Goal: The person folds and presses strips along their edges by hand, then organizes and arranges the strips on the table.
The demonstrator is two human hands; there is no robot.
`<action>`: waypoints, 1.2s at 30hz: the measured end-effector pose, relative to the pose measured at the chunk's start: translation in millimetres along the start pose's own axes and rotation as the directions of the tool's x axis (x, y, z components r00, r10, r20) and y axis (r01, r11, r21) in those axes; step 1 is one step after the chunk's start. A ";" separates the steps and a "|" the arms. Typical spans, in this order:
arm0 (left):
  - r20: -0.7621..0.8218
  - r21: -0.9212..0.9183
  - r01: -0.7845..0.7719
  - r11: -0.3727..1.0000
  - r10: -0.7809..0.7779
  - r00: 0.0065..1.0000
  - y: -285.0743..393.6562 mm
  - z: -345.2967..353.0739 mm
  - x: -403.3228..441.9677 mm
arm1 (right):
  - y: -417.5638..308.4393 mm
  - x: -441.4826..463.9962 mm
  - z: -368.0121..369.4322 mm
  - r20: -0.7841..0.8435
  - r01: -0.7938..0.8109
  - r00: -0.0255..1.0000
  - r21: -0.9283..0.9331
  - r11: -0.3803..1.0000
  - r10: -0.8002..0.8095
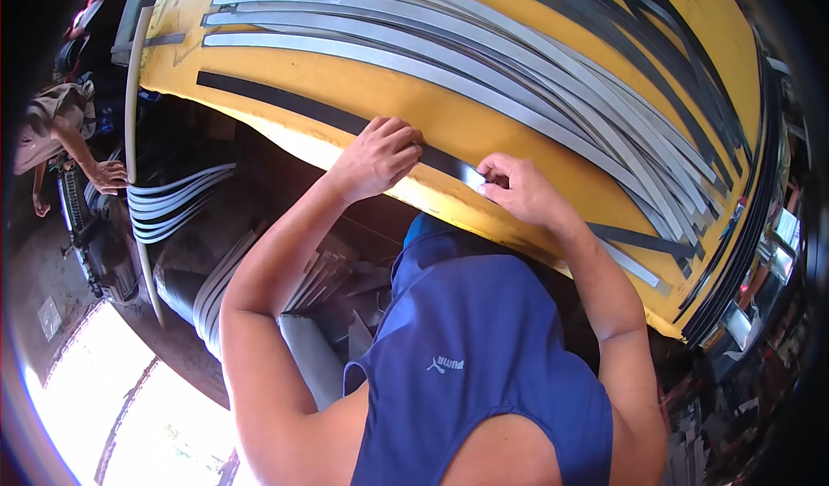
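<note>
A long flat black strip (pixel 285 99) lies along the near edge of the yellow table, passing under both hands. My left hand (pixel 380 159) is closed, its fingers curled down onto the strip near its middle. To the right, my right hand (pixel 525 194) pinches the strip's near edge between thumb and fingers. A bright, shiny patch shows on the strip just beside that thumb. What lies inside the curled fingers of my left hand is hidden. Beyond the hands, several grey strips (pixel 363 51) lie side by side in a bundle.
The yellow table (pixel 466 97) carries more dark strips (pixel 622 32) at its far side. A pale upright bar (pixel 135 140) stands at the left, with bent strips (pixel 177 199) beside it. Another person's hand (pixel 109 176) is near that bar. Stacked strips (pixel 220 292) sit below the table.
</note>
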State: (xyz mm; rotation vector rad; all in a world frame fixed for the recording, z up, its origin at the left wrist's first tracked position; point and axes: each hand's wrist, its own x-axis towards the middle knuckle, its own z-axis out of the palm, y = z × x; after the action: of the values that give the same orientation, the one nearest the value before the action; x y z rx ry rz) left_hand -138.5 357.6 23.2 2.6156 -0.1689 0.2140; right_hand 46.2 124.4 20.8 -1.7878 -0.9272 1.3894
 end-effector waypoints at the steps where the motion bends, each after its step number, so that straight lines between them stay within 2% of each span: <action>1: 0.002 0.003 -0.007 1.000 0.007 1.000 -0.7 0.6 0.3 | -0.5 0.3 0.4 -0.002 -0.013 1.000 0.003 1.000 0.013; 5: -0.005 -0.022 -0.024 0.999 0.023 1.000 1.8 2.8 2.1 | -4.1 1.1 2.3 0.006 -0.071 0.997 0.068 0.995 0.071; 8: -0.038 -0.060 -0.097 0.993 0.095 0.995 10.2 13.5 8.5 | -5.0 1.3 2.5 0.022 -0.084 0.996 0.122 0.989 0.082; 15: -0.058 -0.124 -0.075 0.989 0.068 0.996 11.1 23.2 9.4 | -15.0 -0.3 0.2 0.042 -0.073 0.997 0.192 0.979 0.066; 18: -0.080 -0.117 -0.082 0.990 0.073 0.994 11.0 25.2 8.0 | -9.6 1.7 -1.6 0.040 -0.069 0.997 0.139 0.988 0.064; 22: -0.099 -0.118 -0.045 0.992 0.034 0.995 15.9 26.0 9.1 | -3.6 1.8 5.0 -0.114 -0.054 0.992 -0.032 0.998 0.050; 28: -0.118 -0.145 0.068 0.987 -0.086 0.989 27.7 36.3 5.1 | -15.4 1.9 6.6 -0.166 -0.070 0.985 -0.162 0.984 0.043; 31: -0.126 -0.102 0.109 0.989 -0.122 0.985 37.0 43.3 6.9 | -14.9 5.1 6.8 -0.164 -0.084 0.985 -0.190 0.978 0.053; 34: -0.230 -0.008 0.205 0.979 -0.201 0.952 57.3 38.9 7.1 | -10.6 7.6 6.8 -0.166 -0.056 0.986 -0.233 0.971 0.017; 36: -0.291 0.000 0.362 0.932 -0.346 0.892 70.3 43.9 2.6 | -9.7 7.5 4.7 -0.154 -0.026 0.988 -0.242 0.970 -0.012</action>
State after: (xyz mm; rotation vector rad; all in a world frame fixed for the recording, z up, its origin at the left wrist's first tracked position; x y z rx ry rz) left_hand -141.9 274.8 19.5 2.5747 0.4190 0.4673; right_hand 41.7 136.1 24.4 -2.0499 -1.0448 1.1612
